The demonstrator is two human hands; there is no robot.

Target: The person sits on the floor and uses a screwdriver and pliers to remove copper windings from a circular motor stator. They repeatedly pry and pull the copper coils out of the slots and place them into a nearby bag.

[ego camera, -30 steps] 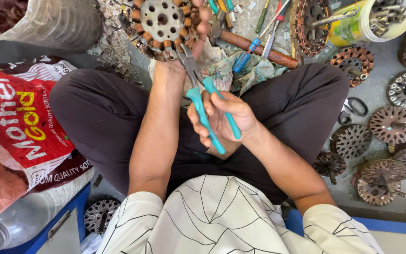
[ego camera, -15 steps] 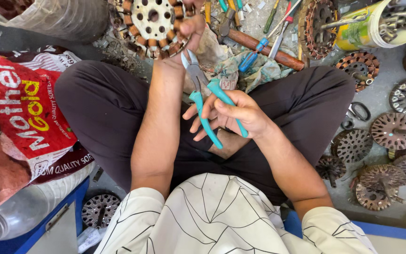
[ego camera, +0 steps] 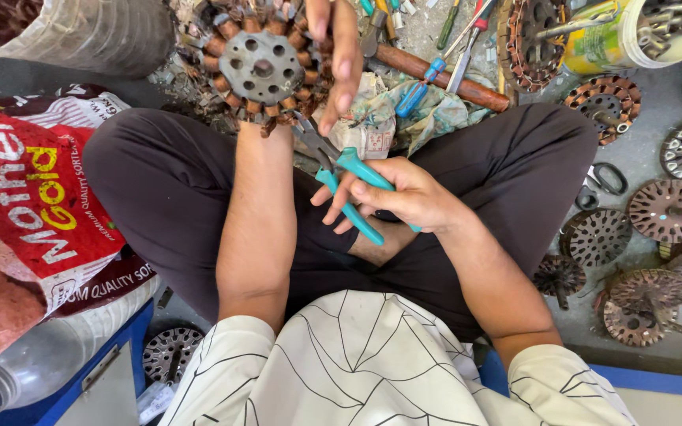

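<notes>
I sit cross-legged in dark trousers. My left hand (ego camera: 338, 55) grips a round motor stator (ego camera: 262, 67) with brown copper windings around its rim, held out above my left knee. My right hand (ego camera: 400, 193) holds pliers with teal handles (ego camera: 357, 197), their jaws pointing up-left towards the stator's lower edge. The jaws sit just below the stator, close to my left wrist.
Several bare stator discs (ego camera: 668, 209) lie on the grey floor at right. A wooden-handled tool (ego camera: 444, 75), screwdrivers and a cloth (ego camera: 428, 118) lie ahead. A yellow tub (ego camera: 633, 31) with metal parts stands top right. A red-and-white sack (ego camera: 33, 205) and a clear bag (ego camera: 65, 28) are at left.
My left hand has drawn the stator closer and lower in view. The right hand has shifted the pliers, whose handles now tilt more to the right, jaws near the stator's lower edge.
</notes>
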